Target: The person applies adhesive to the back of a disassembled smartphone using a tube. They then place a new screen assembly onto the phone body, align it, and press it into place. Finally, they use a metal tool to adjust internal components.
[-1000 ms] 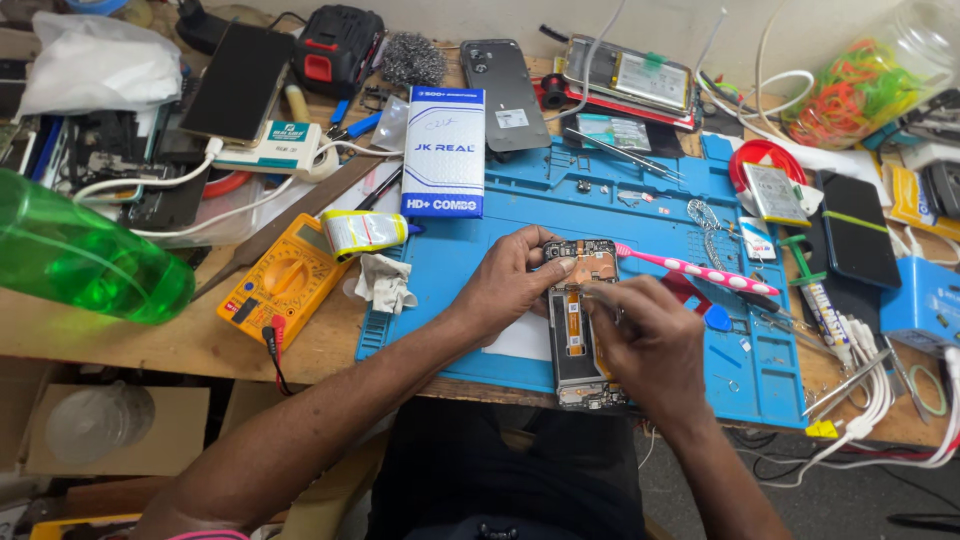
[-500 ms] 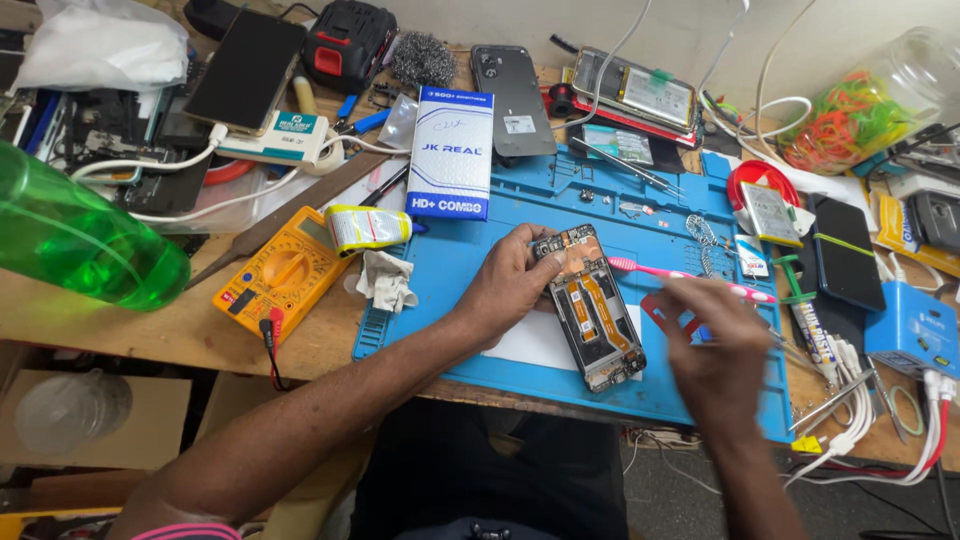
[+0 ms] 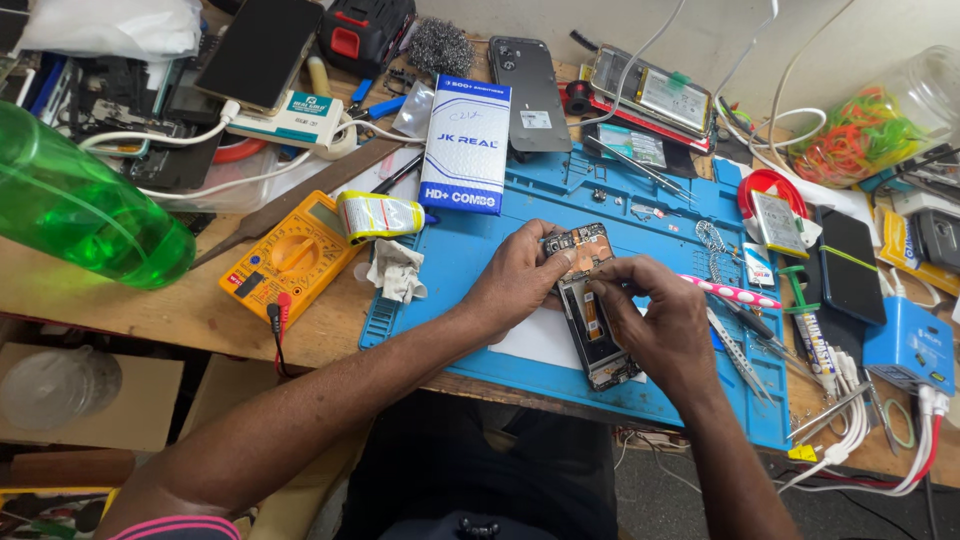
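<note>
An opened phone [image 3: 590,300] with its back off lies on the blue repair mat [image 3: 450,260], its circuit board and frame showing. My left hand [image 3: 515,280] grips the phone's upper left edge and steadies it. My right hand [image 3: 655,325] rests on the phone's right side, with its fingertips pinched over the board near the top. Whether the fingers hold a small part is hidden. A pink toothbrush [image 3: 730,293] lies on the mat just right of my right hand.
A blue and white box [image 3: 465,145] stands at the mat's back left. A yellow multimeter [image 3: 295,255], a tape roll [image 3: 378,215] and a green bottle [image 3: 85,205] lie left. Tweezers [image 3: 735,350], cables, a blue charger [image 3: 910,345] and phone parts crowd the right and back.
My right hand drew away to the right half a second ago and has come back onto the phone's top. The phone has swung back from a tilt. My left hand kept its hold.
</note>
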Motion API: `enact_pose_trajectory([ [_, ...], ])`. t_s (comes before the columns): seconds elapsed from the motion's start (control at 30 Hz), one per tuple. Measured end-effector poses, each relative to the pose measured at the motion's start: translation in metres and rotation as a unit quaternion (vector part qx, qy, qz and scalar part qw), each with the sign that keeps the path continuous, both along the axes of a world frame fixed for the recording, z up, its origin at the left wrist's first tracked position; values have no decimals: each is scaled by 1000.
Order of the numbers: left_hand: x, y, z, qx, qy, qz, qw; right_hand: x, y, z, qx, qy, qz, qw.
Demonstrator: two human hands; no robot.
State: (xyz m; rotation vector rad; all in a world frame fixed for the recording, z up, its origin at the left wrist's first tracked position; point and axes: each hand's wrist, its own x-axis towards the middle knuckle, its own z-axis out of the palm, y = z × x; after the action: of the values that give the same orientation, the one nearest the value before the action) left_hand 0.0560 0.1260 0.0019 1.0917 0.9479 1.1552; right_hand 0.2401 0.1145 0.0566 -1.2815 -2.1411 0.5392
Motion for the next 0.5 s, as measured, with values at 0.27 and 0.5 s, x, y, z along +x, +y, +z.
enact_pose_trajectory([
  [0.27,2,0,-5,-10,-23,11,1000,-10,-12,-15,-125,193,-87,969],
  [0.5,2,0,-5,-11,-19,16,1000,-17,-29,-19,101,61,-75,990],
])
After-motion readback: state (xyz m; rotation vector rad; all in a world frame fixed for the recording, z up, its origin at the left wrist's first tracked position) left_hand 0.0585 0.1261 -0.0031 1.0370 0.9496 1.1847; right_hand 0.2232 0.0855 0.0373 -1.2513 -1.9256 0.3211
